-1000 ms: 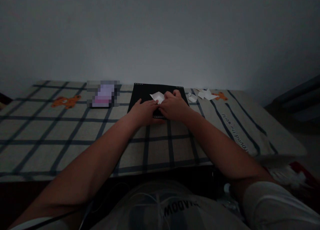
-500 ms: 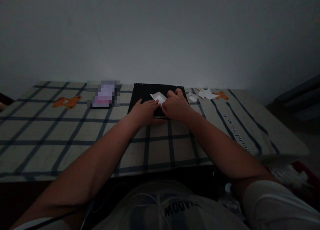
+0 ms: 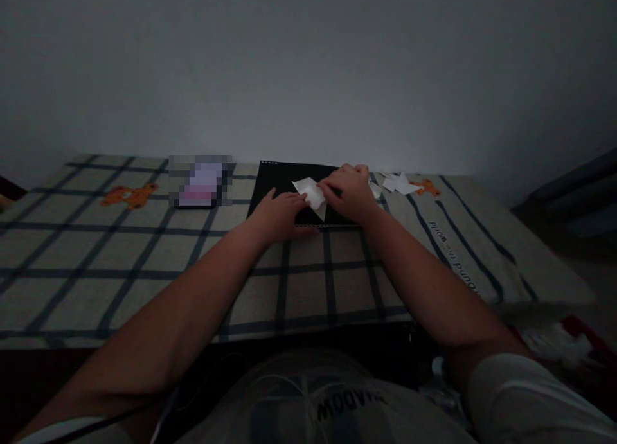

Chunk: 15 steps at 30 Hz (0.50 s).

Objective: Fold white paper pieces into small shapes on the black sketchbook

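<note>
A folded piece of white paper lies on a flat black board with small white marks along its edges. My left hand rests flat at the paper's left side, its fingers stretched out and their tips touching it. From the right, my right hand pinches the paper's right edge between thumb and fingers. The paper's pointed corners stick out to the upper left and toward me.
White paper pieces lie to the right of the board. A phone, partly pixelated, stands at the left. All sit on a checked tablecloth against a grey wall. Below the table's right front is a clear bottle.
My right hand has shifted right and slightly up, its thumb now at the paper's right edge. More of the paper shows, including its near corner. My left hand has hardly moved.
</note>
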{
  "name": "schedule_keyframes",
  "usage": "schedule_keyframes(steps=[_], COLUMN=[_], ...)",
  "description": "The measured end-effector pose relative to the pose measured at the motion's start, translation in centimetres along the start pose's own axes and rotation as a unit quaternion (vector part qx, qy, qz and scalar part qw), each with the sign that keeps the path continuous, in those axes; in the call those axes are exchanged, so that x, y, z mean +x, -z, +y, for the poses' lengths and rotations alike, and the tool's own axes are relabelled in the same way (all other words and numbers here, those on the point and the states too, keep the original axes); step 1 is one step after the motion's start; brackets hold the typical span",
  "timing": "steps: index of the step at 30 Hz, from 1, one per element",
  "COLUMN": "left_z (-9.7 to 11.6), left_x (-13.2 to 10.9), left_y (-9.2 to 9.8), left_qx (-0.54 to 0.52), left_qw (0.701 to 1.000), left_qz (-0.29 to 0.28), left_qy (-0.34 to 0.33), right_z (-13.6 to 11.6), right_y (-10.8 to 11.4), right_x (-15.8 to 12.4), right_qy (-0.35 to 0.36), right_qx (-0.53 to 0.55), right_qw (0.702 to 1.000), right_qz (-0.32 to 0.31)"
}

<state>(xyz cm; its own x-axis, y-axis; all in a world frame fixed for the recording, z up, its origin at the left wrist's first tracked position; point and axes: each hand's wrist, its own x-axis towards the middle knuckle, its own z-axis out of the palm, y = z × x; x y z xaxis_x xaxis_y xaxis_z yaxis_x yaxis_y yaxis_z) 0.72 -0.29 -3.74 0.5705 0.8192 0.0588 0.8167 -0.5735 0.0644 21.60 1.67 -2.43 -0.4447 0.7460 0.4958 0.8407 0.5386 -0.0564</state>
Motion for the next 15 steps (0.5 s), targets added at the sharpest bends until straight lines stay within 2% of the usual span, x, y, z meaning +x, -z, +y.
schedule_keyframes(steps=[3, 6, 11, 15], left_z=[-0.2, -0.5, -1.4, -2.1], left_x=[0.3, 0.6, 1.3, 1.5], left_y=[0.0, -0.2, -1.0, -1.4], left_qx=[-0.003, -0.008, -0.005, -0.023], left_qw=[1.000, 0.999, 0.996, 0.994], left_qz=[0.021, 0.044, 0.092, 0.106], left_qy=[-0.009, -0.003, -0.004, -0.022], right_z=[2.0, 3.0, 2.7, 2.2], right_y=[-1.0, -2.1, -2.7, -2.8], right_x=[0.1, 0.1, -0.1, -0.1], right_qy=[-0.058, -0.062, -0.028, 0.018], right_qx=[0.057, 0.094, 0.130, 0.147], right_qw=[0.997, 0.993, 0.988, 0.984], right_qz=[0.006, -0.030, -0.078, -0.104])
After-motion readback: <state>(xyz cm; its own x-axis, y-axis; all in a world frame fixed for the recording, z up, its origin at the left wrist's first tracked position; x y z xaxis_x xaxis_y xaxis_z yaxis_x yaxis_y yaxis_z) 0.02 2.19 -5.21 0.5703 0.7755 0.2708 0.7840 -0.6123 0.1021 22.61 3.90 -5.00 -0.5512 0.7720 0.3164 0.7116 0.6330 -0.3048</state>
